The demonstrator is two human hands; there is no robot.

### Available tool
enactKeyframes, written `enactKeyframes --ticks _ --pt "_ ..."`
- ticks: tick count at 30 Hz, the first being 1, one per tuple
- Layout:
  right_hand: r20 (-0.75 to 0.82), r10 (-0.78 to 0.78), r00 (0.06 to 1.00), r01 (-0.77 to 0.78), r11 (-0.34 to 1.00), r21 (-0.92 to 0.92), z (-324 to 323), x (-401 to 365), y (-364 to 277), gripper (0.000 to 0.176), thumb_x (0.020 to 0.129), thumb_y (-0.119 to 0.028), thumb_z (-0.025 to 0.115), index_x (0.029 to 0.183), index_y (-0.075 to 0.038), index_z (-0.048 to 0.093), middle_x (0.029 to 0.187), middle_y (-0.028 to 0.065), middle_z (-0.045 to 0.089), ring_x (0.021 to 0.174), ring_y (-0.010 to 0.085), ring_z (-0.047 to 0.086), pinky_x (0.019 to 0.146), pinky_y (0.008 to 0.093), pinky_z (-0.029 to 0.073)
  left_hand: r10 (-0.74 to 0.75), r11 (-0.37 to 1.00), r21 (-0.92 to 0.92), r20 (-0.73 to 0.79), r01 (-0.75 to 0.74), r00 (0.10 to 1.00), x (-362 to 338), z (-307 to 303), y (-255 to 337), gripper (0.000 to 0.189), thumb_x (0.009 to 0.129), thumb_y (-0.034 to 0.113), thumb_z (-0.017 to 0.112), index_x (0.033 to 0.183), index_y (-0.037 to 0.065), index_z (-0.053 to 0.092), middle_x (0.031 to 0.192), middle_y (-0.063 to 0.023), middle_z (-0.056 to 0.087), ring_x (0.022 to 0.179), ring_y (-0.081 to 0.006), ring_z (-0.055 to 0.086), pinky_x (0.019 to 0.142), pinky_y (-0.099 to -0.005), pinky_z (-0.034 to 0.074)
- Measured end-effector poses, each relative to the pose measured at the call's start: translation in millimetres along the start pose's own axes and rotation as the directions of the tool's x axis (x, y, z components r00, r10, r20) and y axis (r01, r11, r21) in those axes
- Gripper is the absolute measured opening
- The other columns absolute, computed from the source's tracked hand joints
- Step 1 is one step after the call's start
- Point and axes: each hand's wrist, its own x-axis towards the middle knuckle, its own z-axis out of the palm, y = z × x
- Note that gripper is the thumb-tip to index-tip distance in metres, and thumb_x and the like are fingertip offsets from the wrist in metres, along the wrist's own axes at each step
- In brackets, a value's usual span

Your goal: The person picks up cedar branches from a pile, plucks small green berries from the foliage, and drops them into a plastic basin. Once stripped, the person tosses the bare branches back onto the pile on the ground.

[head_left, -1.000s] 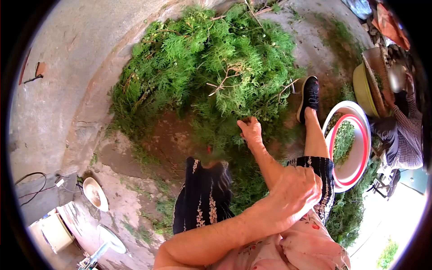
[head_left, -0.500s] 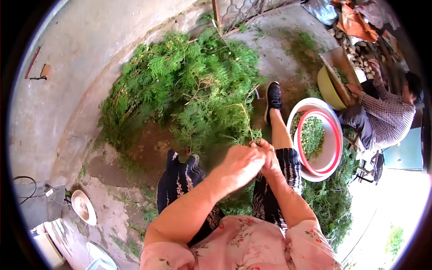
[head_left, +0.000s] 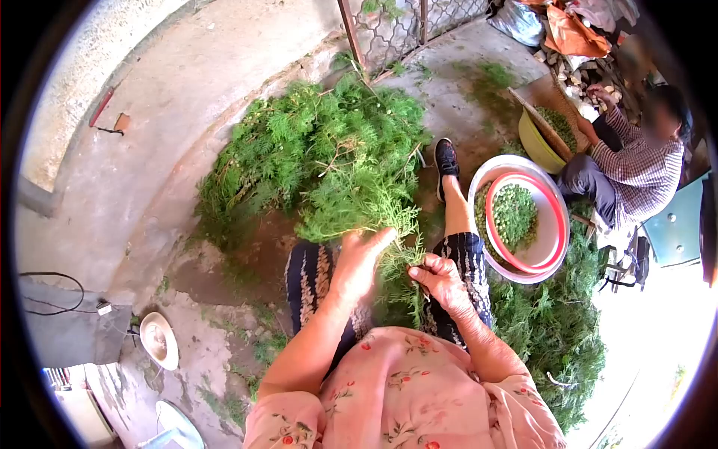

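A feathery green conifer branch stretches between my two hands, over my lap. My left hand is closed around its left part, the thumb pointing up to the right; its other fingers are partly hidden. At the branch's right edge my right hand is closed, thumb and fingers pinched against the sprigs. Whether a small piece sits between those fingertips is hidden. Beyond my hands lies a large heap of conifer branches. To the right, a red-rimmed sieve with small green pieces rests inside a pale basin.
A person in a checked shirt sits at the right, beside a yellow-green basin and a woven tray. More branches lie below the sieve. A white hat-shaped object is on the ground at left.
My hands were together at a stem; now they are apart, the left further left, the right lower, with leafy sprigs between them. The view has shifted slightly.
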Motion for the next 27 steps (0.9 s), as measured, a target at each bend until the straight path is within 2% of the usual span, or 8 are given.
enactKeyframes --ticks 3,7,11,12,16,19,24,27 --pt "0.045 0.102 0.994 -0.093 0.98 -0.178 0 -19 1 0.009 0.081 -0.007 0.063 0.077 -0.001 0.056 0.055 -0.0025 0.046 0.051 0.0058 0.042 0.047 0.0236 0.037 -0.082 0.997 -0.02 -0.148 0.079 0.986 -15 -2 -6 0.029 0.08 0.01 0.065 0.104 0.0 0.051 0.084 -0.0059 0.058 0.066 -0.0085 0.05 0.056 -0.0201 0.039" --pt "-0.036 -0.018 0.999 0.001 0.91 -0.415 -5 -29 2 0.017 0.081 -0.013 0.064 0.081 0.0 0.053 0.059 0.0074 0.048 0.056 0.0091 0.045 0.051 0.0298 0.041 -0.172 0.985 -0.051 -0.236 0.165 0.956 -18 7 -14 0.049 0.076 0.008 0.069 0.114 0.01 0.037 0.068 0.0024 0.05 0.037 -0.0036 0.035 0.031 -0.0163 0.027" --pt "-0.099 -0.065 0.993 0.039 0.969 -0.244 -20 -24 14 0.039 0.083 -0.019 0.065 0.113 0.002 0.051 0.093 0.0061 0.061 0.089 0.0114 0.055 0.081 0.0247 0.044 -0.104 0.993 -0.077 -0.211 0.09 0.972 -14 3 -24 0.041 0.078 0.002 0.064 0.115 -0.001 0.048 0.089 -0.0091 0.06 0.07 -0.0119 0.057 0.056 -0.0199 0.044" --pt "-0.137 -0.054 0.989 0.039 0.993 -0.112 -18 -23 16 0.039 0.083 -0.017 0.064 0.115 0.001 0.05 0.1 0.0053 0.058 0.095 0.012 0.053 0.085 0.026 0.043 -0.094 0.988 -0.133 -0.126 0.077 0.988 -10 -2 -26 0.041 0.077 0.0 0.064 0.108 0.007 0.038 0.094 -0.0115 0.06 0.079 -0.0188 0.061 0.064 -0.0243 0.052" --pt "-0.352 -0.121 0.928 0.159 0.984 0.079 0 -18 8 0.024 0.085 -0.004 0.058 0.108 -0.001 0.053 0.087 0.0005 0.056 0.077 0.005 0.05 0.071 0.02 0.043 -0.097 0.995 0.011 -0.208 0.102 0.973 -4 -7 -36 0.027 0.076 -0.002 0.065 0.1 0.005 0.054 0.094 -0.0094 0.062 0.081 -0.0156 0.061 0.073 -0.0285 0.049" --pt "-0.422 -0.183 0.888 0.231 0.971 0.063 6 -18 -6 0.018 0.085 -0.003 0.057 0.103 -0.001 0.055 0.083 -0.0001 0.055 0.071 0.0049 0.048 0.067 0.0195 0.042 0.008 0.998 0.059 -0.082 -0.004 0.997 -6 -2 -39 0.015 0.077 0.005 0.067 0.092 0.002 0.063 0.086 -0.0051 0.064 0.074 -0.0116 0.058 0.068 -0.0245 0.047" --pt "-0.345 -0.525 0.778 0.402 0.838 -0.369 3 -15 -27 0.024 0.077 0.004 0.061 0.101 -0.003 0.059 0.087 0.0085 0.059 0.068 0.0146 0.055 0.062 0.0241 0.045 0.035 0.971 0.236 0.059 -0.048 0.998 -9 2 -42 0.019 0.076 0.0 0.066 0.095 0.004 0.066 0.09 -0.0021 0.065 0.077 -0.0091 0.058 0.072 -0.0242 0.047" --pt "-0.306 -0.406 0.861 0.276 0.879 -0.389 4 -13 -47 0.03 0.075 0.002 0.064 0.104 -0.003 0.058 0.09 0.01 0.059 0.067 0.0172 0.056 0.06 0.0257 0.045 0.073 0.948 0.301 0.119 -0.106 0.99 -10 5 -45 0.018 0.077 -0.001 0.064 0.094 0.004 0.066 0.089 -0.0014 0.065 0.078 -0.0083 0.057 0.072 -0.0239 0.047"
